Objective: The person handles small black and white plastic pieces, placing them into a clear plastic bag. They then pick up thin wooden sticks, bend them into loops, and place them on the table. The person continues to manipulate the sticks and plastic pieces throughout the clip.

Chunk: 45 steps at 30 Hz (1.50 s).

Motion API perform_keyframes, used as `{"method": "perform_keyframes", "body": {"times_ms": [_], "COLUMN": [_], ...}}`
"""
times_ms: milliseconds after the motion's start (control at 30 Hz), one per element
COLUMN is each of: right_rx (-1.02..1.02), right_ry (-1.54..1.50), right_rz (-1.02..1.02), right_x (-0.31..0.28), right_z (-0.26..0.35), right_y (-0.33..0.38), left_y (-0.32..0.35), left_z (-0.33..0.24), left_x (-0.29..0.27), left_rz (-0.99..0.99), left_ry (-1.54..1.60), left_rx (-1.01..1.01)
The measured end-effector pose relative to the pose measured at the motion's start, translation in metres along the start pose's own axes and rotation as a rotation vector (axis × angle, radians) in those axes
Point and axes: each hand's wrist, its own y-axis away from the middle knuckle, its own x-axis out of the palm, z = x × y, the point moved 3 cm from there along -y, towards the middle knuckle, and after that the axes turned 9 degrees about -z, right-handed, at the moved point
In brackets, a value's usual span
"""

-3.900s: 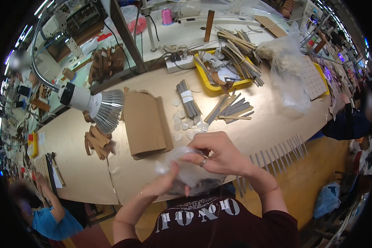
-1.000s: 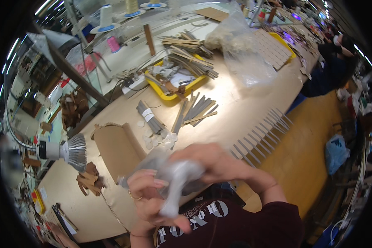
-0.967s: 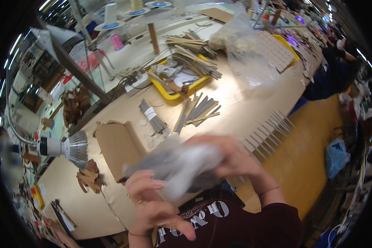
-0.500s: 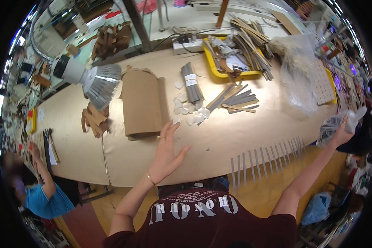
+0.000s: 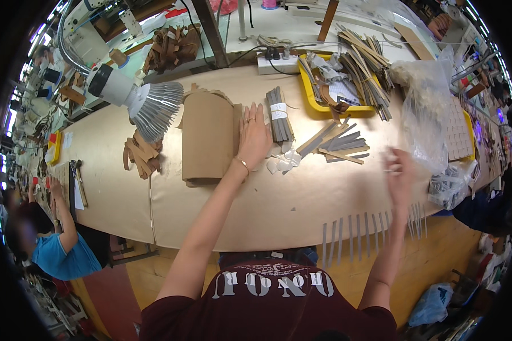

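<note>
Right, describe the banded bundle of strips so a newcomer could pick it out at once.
On the long tan table, find the yellow tray on its far side. Just left of that tray, between it and the person's left hand, lies the bundle of strips. Unlike the loose strips fanned out nearby, it is gathered tight by a white band.

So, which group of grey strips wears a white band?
The bundle just right of the left hand; the fanned pile, front row and tray pile show none.
</note>
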Motion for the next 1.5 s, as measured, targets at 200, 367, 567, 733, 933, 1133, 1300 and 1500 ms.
{"method": "perform_keyframes", "body": {"times_ms": [200,367,567,733,933,1133,1300,1500], "right_rx": [-0.22,-0.092,-0.237,-0.063,-0.082,-0.183,-0.021,-0.102], "right_ry": [-0.042,0.089,-0.218,-0.35,-0.175,-0.293,-0.311,-0.089], "right_rz": [0.476,0.548,0.708,0.695,0.694,0.866,0.56,0.603], "right_x": [0.107,0.154,0.151,0.135,0.166,0.155,0.112,0.12], "right_z": [0.119,0.139,0.157,0.151,0.152,0.166,0.149,0.133], "right_y": [0.048,0.053,0.076,0.063,0.067,0.084,0.075,0.088], "left_y": [0.03,0.084,0.13,0.144,0.148,0.155,0.159,0.161], "left_z": [0.004,-0.011,-0.021,-0.014,-0.018,-0.018,-0.02,-0.023], "left_x": [0.004,-0.012,-0.026,-0.04,-0.024,-0.018,-0.02,-0.015], "left_rz": [0.089,0.077,0.063,0.019,0.076,0.04,0.081,0.136], "left_ry": [0.001,0.146,0.35,0.419,0.176,0.177,0.146,0.143], "left_rx": [-0.006,-0.015,-0.01,0.034,0.083,0.062,0.075,0.164]}}
